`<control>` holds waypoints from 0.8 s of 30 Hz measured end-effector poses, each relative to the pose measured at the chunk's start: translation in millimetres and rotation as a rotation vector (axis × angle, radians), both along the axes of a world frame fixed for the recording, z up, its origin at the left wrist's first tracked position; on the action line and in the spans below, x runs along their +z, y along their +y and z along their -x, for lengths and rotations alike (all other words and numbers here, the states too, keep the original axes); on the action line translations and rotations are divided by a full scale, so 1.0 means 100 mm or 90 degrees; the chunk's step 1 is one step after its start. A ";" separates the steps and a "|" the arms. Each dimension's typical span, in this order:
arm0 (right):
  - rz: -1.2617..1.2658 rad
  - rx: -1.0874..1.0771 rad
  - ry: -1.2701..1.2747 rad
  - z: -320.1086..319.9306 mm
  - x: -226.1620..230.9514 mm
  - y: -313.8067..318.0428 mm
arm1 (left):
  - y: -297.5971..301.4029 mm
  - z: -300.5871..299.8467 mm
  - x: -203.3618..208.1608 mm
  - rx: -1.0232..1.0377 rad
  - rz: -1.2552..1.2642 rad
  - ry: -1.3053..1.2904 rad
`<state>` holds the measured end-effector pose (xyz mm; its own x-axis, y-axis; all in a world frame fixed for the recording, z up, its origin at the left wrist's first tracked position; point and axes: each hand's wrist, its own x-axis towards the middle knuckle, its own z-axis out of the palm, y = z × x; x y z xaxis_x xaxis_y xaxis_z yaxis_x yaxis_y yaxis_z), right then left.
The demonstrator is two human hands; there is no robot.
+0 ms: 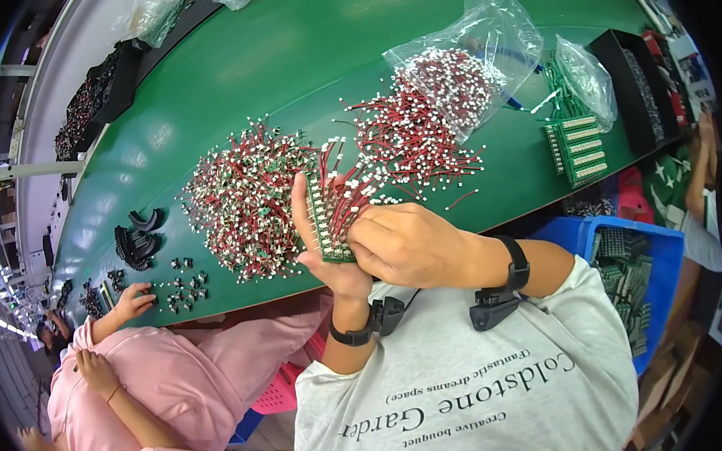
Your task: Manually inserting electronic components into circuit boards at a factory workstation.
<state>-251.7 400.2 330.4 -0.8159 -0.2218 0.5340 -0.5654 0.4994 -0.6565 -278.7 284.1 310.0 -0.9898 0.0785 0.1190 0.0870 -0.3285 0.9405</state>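
Head view shows the green board (321, 228) in your left hand (341, 278), just left of your right hand (403, 243), its long side pointing away from you over the bench (285, 65). Your left fingers hold its edges. Your right fingers curl in by the red wires (351, 197), but their tips hide, so I cannot tell what they pinch.

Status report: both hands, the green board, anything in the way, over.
Left hand gripping green board. Right hand at its red wires, grip partly hidden. Wire piles just beyond.
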 end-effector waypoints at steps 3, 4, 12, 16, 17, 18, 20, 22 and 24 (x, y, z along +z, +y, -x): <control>-0.048 0.007 0.009 -0.03 -0.01 0.01 | -0.03 0.00 -0.05 -0.037 -0.029 0.035; -0.053 -0.007 -0.009 -0.03 -0.02 0.01 | -0.04 0.01 -0.05 -0.060 -0.042 0.020; -0.070 -0.048 -0.038 -0.06 -0.09 -0.01 | -0.04 -0.03 -0.15 -0.076 -0.003 0.009; -0.003 -0.036 -0.053 0.00 -0.15 -0.04 | -0.07 -0.01 -0.17 -0.034 -0.018 0.000; -0.007 -0.037 -0.058 0.02 -0.13 0.00 | -0.08 0.03 -0.16 0.003 0.001 0.028; 0.028 -0.039 -0.015 0.06 -0.07 0.07 | -0.13 0.04 -0.15 0.026 0.002 0.011; 0.048 -0.073 0.029 0.13 0.03 0.29 | -0.28 0.13 -0.17 0.069 -0.099 0.001; -0.014 -0.120 0.038 0.16 -0.10 0.54 | -0.42 0.22 -0.10 0.066 -0.110 0.004; -0.097 -0.104 -0.025 0.06 -0.26 0.64 | -0.57 0.29 -0.16 0.055 -0.162 0.001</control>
